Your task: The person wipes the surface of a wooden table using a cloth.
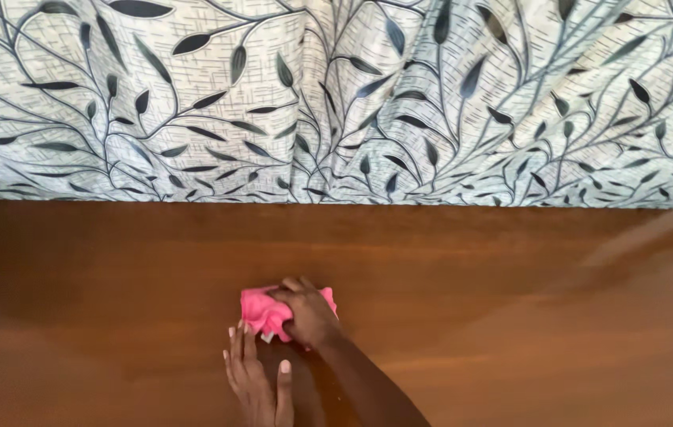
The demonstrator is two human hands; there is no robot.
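A small pink cloth (261, 310) lies bunched on the brown wooden table (471, 316). My right hand (306, 312) rests on top of the cloth, fingers curled over it and pressing it down. My left hand (256, 375) lies flat on the table just in front of the cloth, fingers together and pointing toward it, fingertips close to its near edge. Part of the cloth is hidden under my right hand.
A curtain (336, 103) printed with dark leaves on a pale ground hangs along the far edge of the table. The polished tabletop stretches wide to both sides of my hands.
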